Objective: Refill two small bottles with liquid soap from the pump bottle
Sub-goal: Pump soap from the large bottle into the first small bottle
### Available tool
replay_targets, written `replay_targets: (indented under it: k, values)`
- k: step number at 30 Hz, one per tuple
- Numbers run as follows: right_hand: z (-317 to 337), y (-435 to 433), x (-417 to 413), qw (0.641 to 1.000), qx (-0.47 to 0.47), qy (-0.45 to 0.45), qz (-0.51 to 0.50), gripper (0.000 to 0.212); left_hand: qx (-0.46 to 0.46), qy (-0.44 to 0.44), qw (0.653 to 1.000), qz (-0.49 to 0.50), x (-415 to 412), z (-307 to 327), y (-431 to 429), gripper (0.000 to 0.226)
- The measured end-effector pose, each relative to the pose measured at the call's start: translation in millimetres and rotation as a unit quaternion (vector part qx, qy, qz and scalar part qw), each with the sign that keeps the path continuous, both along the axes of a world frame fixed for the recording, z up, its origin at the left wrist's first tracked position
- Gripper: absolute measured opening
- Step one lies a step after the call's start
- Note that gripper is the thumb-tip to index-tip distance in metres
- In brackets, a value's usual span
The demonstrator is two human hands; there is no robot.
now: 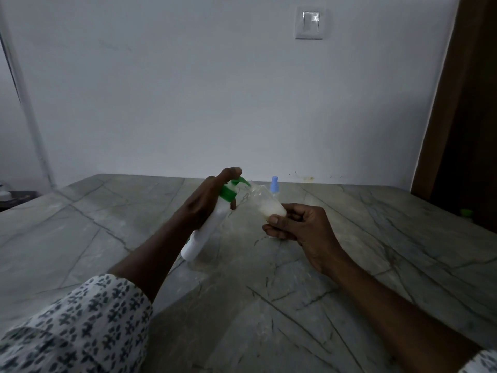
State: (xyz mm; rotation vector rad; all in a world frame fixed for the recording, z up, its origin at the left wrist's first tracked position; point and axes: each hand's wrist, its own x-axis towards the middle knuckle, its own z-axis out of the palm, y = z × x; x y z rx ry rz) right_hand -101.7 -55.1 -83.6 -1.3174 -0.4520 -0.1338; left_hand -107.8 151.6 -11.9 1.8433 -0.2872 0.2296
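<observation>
My left hand (208,201) grips the white pump bottle (204,232) with the green pump head (232,188); the bottle is tilted right, its base on the stone table (80,238), and a finger lies on top of the pump. The green spout meets the mouth of a small clear bottle (265,201), which my right hand (298,226) holds tilted by its lower end. Whitish soap fills the lower part of that small bottle. A second small bottle with a light blue spray cap (274,185) stands upright just behind it, mostly hidden.
The grey veined table runs up to a white wall with a light switch (309,22). A dark wooden door frame (462,103) stands at the right, with a small green object (466,212) at the table's right edge. Dark items (13,197) sit off the far left.
</observation>
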Motion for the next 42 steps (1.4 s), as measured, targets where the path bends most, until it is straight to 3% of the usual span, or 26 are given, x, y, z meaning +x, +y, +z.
replay_targets:
  k: [4, 17, 22, 34, 39, 42]
  values:
    - [1.0, -1.2, -0.4, 1.0, 0.005, 0.002, -0.004, 0.047, 0.024, -0.01, 1.0, 0.002, -2.7, 1.0, -4.1, 0.066]
    - [-2.3, -0.6, 2.9, 1.0, -0.006, 0.008, 0.003, 0.043, 0.017, -0.004, 1.0, 0.001, 13.8, -5.4, 4.3, 0.052]
    - [-0.2, -2.4, 0.8, 1.0, 0.0, 0.007, 0.004, 0.042, 0.037, -0.005, 0.999, 0.01, 15.2, -7.0, 2.1, 0.073]
    - [-0.9, 0.6, -1.2, 1.0, -0.007, 0.012, 0.003, 0.057, 0.012, 0.005, 1.0, 0.017, 8.6, -3.0, -0.6, 0.051]
    - [0.0, 0.0, 0.2, 1.0, -0.003, 0.004, -0.004, 0.047, 0.034, -0.003, 0.999, 0.02, 8.6, -4.8, 0.4, 0.078]
    - [0.7, 0.2, 0.3, 1.0, 0.0, 0.001, -0.01, 0.05, 0.039, -0.002, 0.999, 0.026, 8.6, -3.5, -0.3, 0.073]
